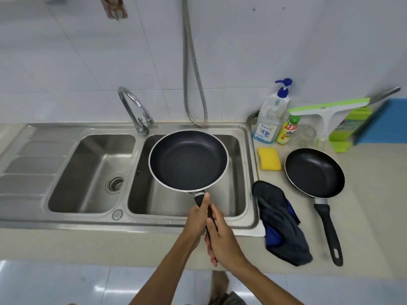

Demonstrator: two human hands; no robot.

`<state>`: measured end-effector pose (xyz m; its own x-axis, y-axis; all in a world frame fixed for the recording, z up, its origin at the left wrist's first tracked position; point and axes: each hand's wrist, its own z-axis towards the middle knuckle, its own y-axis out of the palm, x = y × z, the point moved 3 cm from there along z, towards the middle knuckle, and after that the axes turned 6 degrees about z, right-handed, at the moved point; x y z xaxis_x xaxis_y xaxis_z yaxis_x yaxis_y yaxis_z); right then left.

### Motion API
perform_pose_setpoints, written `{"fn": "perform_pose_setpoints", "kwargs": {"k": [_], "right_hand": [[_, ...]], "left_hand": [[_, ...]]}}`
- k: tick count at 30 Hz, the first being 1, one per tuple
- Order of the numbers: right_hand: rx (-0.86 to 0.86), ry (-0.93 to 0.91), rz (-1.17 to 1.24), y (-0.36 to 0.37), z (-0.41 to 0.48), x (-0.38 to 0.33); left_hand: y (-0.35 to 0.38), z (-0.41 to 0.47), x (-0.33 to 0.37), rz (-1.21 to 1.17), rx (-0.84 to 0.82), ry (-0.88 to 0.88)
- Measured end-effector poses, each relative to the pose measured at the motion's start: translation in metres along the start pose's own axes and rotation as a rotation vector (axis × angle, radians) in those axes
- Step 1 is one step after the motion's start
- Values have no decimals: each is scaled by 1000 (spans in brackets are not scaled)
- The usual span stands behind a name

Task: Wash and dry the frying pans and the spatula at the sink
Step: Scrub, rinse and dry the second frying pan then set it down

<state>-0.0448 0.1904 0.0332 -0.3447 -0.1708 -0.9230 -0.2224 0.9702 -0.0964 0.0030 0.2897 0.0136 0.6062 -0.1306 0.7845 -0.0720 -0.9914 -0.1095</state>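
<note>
A large black frying pan (188, 160) hangs level over the right sink basin (236, 190). My left hand (197, 216) grips the front part of its black handle, thumb along the top. My right hand (221, 237) holds the rear part of the same handle just behind the left. A smaller black frying pan (313, 172) lies on the counter to the right of the sink, handle pointing toward me. A dark blue-grey cloth (282, 223) is draped over the sink's right rim. A yellow sponge (269, 159) lies beside it. No spatula is visible.
The curved tap (135, 111) stands between the two basins, with the left basin (92, 172) and its drain beside it. A soap pump bottle (272, 119), a small yellow bottle (287, 130), a green squeegee (328, 108) and a metal hose (193, 84) are at the back.
</note>
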Motion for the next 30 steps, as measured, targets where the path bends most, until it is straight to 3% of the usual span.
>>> {"fn": "perform_pose_setpoints", "kwargs": {"k": [5,11,20,30], "right_hand": [[55,-18,1,-1,-26,2],[126,-55,22,2,-68,-4],[191,-88,-41,-24,-134,9],[315,-156,-15,-140,-161,12]], "left_hand": [[6,-29,4,7,-57,74],[11,-49,-16,-47,21,261],[63,-66,-63,-39,-59,199],[177,-104,13,65,-91,389]]}}
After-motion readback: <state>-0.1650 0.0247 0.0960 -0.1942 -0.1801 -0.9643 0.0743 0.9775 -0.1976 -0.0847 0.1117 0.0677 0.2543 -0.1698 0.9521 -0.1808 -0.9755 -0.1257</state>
